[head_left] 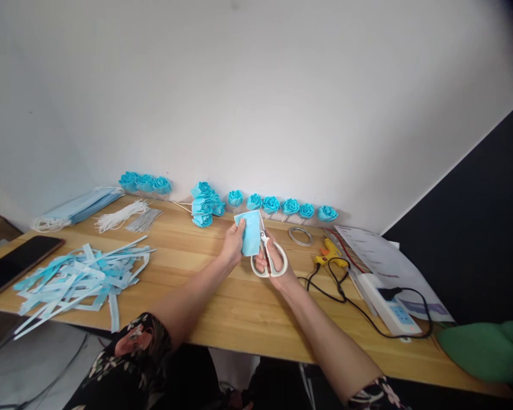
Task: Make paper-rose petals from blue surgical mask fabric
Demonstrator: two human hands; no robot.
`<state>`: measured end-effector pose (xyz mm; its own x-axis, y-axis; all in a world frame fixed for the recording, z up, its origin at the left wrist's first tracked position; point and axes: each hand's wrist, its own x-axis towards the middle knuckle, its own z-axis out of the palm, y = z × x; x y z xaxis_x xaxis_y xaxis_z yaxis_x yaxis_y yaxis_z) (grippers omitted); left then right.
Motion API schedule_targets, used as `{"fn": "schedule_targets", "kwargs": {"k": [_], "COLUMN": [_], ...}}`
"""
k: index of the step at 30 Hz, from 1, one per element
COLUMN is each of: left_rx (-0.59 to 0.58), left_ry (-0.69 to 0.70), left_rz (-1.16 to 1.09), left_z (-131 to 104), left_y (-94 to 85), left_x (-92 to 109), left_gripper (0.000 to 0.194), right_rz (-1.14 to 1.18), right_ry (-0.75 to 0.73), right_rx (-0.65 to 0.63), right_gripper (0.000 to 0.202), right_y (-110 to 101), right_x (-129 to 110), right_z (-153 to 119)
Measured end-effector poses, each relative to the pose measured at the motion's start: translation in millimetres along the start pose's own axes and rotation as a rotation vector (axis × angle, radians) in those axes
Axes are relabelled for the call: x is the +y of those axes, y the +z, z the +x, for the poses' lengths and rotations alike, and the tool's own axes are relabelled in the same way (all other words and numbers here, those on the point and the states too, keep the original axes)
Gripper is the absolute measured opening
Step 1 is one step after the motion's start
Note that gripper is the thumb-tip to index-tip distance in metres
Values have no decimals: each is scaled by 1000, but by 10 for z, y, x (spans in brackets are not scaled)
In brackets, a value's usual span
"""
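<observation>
My left hand (233,244) grips a light-blue rectangle of mask fabric (251,232) by its left side, thumb on top. In my right hand (277,265) is a pair of scissors (285,261) with white handles, fingers through the loops. The scissor blades point away from me and lie along the fabric's right edge; whether they are closed on it I cannot tell. Both hands are above the middle of the wooden table (235,313). Behind them, blue fabric roses (271,204) stand in a row against the wall, with a bunch of roses (203,205) lying to the left.
Cut fabric strips (85,276) are heaped at left, near a phone (19,262), stacked masks (83,206), white ear loops (120,216) and short wires (143,220). At right are a wire coil (300,236), a yellow glue gun (331,252), its black cord and a power strip (389,307).
</observation>
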<state>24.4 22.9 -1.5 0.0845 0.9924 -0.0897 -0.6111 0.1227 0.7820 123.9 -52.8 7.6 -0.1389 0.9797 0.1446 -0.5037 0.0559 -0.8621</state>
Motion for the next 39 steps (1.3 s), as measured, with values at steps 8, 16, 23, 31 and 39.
{"fn": "schedule_targets", "kwargs": {"k": [8, 16, 23, 31, 39], "left_rx": [-33, -21, 4, 10, -71], "left_ry": [-11, 15, 20, 21, -30], "left_rz": [-24, -61, -77, -92, 3], "left_z": [19, 59, 87, 108, 123], "left_y": [-41, -78, -86, -101, -125], "left_x": [46, 58, 68, 99, 117], "left_gripper": [53, 47, 45, 45, 47], "right_rz": [61, 14, 17, 3, -1], "right_ry": [59, 98, 143, 168, 133], "right_rx": [-34, -87, -75, -121, -101], "right_gripper": [34, 41, 41, 44, 46], "right_y": [-34, -41, -34, -16, -66], "right_x": [30, 20, -5, -14, -81], "right_z": [2, -12, -21, -29, -6]}}
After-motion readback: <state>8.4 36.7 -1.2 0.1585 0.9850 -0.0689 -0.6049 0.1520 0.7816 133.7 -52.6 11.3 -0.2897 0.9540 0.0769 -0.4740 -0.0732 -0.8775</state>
